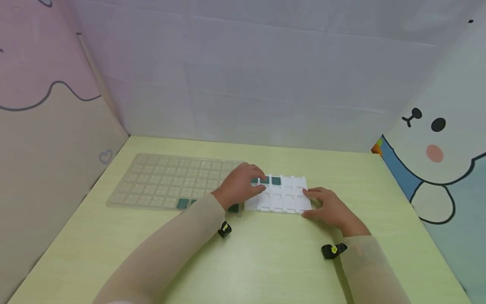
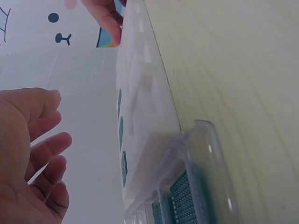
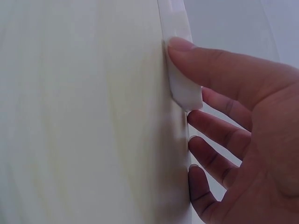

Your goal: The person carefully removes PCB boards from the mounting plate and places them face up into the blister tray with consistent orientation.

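A white compartment tray [image 1: 282,203] lies on the table, with three small dark green square chips [image 1: 276,181] in its far row. My right hand [image 1: 328,207] holds the tray's right end, the thumb [image 3: 184,58] at the near corner and the fingers along the side. Above the tray's left part hovers my left hand [image 1: 243,182], its fingers loosely bent. In the left wrist view nothing sits between those fingers [image 2: 51,144]. More green chips [image 1: 182,203] lie in the nearest row of a clear compartment tray [image 1: 159,179]; the left forearm hides part of that row.
The clear tray stretches left from the white tray, its right edge right beside it. Both lie on a pale wood-grain table [image 1: 247,261]. A white cloth wall [image 1: 243,84] rises behind, and printed panels [image 1: 452,169] stand at either side.
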